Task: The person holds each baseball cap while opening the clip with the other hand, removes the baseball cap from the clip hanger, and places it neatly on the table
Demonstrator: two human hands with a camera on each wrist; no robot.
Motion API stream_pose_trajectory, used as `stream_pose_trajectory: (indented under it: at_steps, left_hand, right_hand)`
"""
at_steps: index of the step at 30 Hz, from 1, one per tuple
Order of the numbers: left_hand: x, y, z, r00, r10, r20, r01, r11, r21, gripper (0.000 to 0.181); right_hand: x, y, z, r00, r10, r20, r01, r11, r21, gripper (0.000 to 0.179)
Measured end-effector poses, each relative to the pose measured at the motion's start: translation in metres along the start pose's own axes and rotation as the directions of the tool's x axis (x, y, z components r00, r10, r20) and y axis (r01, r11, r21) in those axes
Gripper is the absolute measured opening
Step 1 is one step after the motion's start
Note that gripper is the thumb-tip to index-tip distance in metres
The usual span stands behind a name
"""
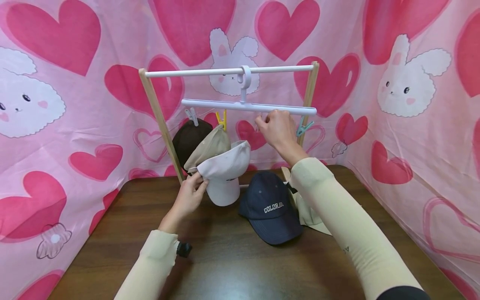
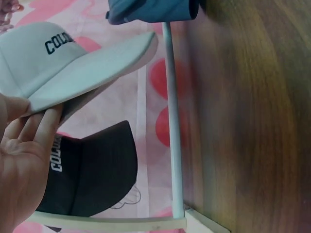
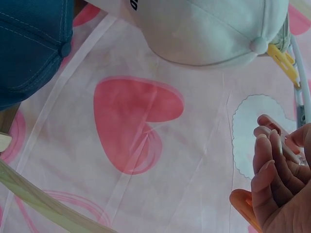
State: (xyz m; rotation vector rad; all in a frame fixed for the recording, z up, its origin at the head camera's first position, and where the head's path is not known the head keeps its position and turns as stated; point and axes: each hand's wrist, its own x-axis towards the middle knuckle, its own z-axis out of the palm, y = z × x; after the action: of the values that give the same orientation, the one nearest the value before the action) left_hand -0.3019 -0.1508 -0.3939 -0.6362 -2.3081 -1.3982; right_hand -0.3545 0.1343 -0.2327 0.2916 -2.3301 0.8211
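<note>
With its thumb and fingers, my left hand pinches the edge of a white cap with dark lettering. That cap hangs in front of a beige cap, which a yellow clip holds below the white hanger. Just under the hanger bar, my right hand pinches a small pale pink clip. An orange clip shows beside its fingers in the right wrist view. Farther left, a grey clip holds a dark brown cap.
The hanger hooks over a white rod between wooden posts. A teal clip hangs near its right end. On the brown table lie a navy cap and, partly hidden by my right sleeve, another beige cap.
</note>
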Motion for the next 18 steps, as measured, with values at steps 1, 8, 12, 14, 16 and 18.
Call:
stream_pose_trajectory:
  at_steps: [1,8,12,14,16,18]
  left_hand:
    - [0.0,-0.001,-0.001,1.0,-0.009,0.008,0.009,1.0,-0.007,0.029]
    - [-0.005,-0.004,-0.009,0.992,-0.081,0.097,0.088,0.993,-0.074,0.03]
    - [-0.007,-0.006,-0.011,0.98,-0.119,0.161,0.14,0.982,-0.125,0.031]
    - [-0.008,-0.008,-0.011,0.972,-0.125,0.197,0.156,0.976,-0.153,0.033]
    - [-0.01,-0.01,-0.012,0.964,-0.126,0.236,0.17,0.97,-0.176,0.034]
    - [-0.011,-0.012,-0.013,0.954,-0.121,0.273,0.178,0.964,-0.197,0.035]
  right_hand:
    - [0.0,0.0,0.0,1.0,0.002,0.003,-0.002,1.0,0.001,0.038]
    - [0.001,0.001,0.0,1.0,0.002,0.0,-0.002,1.0,-0.01,0.04]
    - [0.001,0.001,0.0,1.0,0.006,0.003,-0.006,1.0,-0.013,0.041]
    - [0.001,0.0,0.0,1.0,0.006,0.002,-0.006,1.0,-0.015,0.041]
    - [0.001,0.0,0.0,1.0,0.004,-0.003,-0.004,1.0,-0.015,0.04]
    - [0.001,0.0,0.0,1.0,0.005,-0.009,-0.005,1.0,-0.017,0.04]
